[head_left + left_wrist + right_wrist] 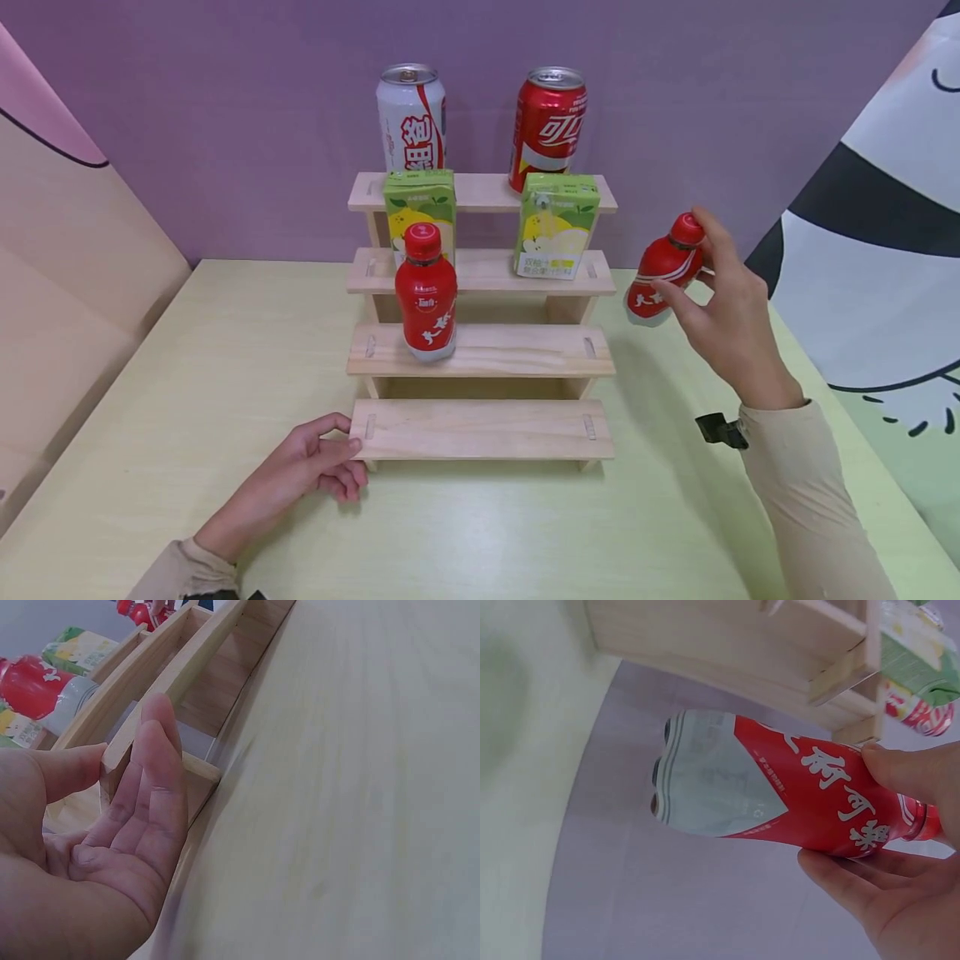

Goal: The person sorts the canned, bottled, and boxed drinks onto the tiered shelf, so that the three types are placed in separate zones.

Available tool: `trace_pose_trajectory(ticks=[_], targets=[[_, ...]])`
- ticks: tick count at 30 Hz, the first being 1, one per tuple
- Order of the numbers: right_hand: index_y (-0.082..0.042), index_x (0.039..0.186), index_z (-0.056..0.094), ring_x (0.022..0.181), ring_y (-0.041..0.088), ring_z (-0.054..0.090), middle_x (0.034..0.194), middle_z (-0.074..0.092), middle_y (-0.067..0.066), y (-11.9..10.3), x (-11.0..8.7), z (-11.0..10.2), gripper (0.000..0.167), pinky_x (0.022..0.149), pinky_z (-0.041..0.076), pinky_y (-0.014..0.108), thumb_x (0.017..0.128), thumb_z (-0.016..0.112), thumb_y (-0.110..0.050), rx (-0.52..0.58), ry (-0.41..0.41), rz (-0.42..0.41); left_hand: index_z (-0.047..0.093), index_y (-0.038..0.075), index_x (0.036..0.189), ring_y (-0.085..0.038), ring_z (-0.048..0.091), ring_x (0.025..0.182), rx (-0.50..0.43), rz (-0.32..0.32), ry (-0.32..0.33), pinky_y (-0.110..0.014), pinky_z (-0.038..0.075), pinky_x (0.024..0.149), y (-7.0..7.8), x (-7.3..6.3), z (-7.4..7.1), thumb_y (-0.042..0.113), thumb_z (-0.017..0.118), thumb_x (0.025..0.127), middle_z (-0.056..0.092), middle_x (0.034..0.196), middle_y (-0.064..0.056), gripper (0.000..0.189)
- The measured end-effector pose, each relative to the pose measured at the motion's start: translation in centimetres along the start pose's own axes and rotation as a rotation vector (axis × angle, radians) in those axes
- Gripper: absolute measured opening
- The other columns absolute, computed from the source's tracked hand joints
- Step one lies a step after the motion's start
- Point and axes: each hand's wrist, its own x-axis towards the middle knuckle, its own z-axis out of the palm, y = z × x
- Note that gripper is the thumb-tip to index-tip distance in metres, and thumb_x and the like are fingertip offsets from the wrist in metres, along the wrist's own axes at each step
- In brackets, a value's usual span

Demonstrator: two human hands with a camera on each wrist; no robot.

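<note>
My right hand (731, 321) holds a small red cola bottle (663, 271) in the air, right of the wooden stepped rack (483, 429). The bottle tilts, its red cap up and to the right. In the right wrist view, thumb and fingers grip the bottle (780, 784) near its neck, and its clear base points away. At the rack's front left corner, my left hand (300, 467) pinches the end of the lowest step; the left wrist view shows the thumb on one side of the board (124, 754) and fingers on the other. A matching bottle (426, 300) stands upright on the second step from the bottom, left side.
On the top step stand a white can (412, 121) at left and a red can (550, 129) at right. Two green juice boxes (558, 225) stand on the step below, the left one partly behind the standing bottle. A purple backdrop (285, 133) rises behind the pale table (480, 533).
</note>
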Motion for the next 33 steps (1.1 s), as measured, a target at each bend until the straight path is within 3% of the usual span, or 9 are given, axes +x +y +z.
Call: trace_pose_trajectory(ticks=[26, 33], targets=[[-0.022, 0.155, 0.032, 0.12, 0.035, 0.059, 0.139, 0.056, 0.015, -5.7, -0.6, -3.4, 0.101, 0.096, 0.039, 0.007, 0.073, 0.082, 0.011, 0.004, 0.036, -0.09, 0.045, -0.001, 0.113, -0.022, 0.068, 0.069, 0.015, -0.003, 0.001, -0.034, 0.058, 0.066, 0.1, 0.0, 0.1, 0.016, 0.052, 0.105, 0.069, 0.085, -0.025, 0.021], [-0.014, 0.153, 0.035, 0.121, -0.007, 0.051, 0.135, 0.059, 0.015, -7.7, -0.7, -3.4, 0.103, 0.094, 0.042, 0.008, 0.067, 0.083, 0.018, 0.042, 0.034, -0.143, 0.045, -0.002, 0.114, -0.022, 0.068, 0.069, 0.016, -0.013, 0.011, -0.034, 0.058, 0.066, 0.2, 0.0, 0.1, 0.017, 0.053, 0.104, 0.069, 0.085, -0.024, 0.022]])
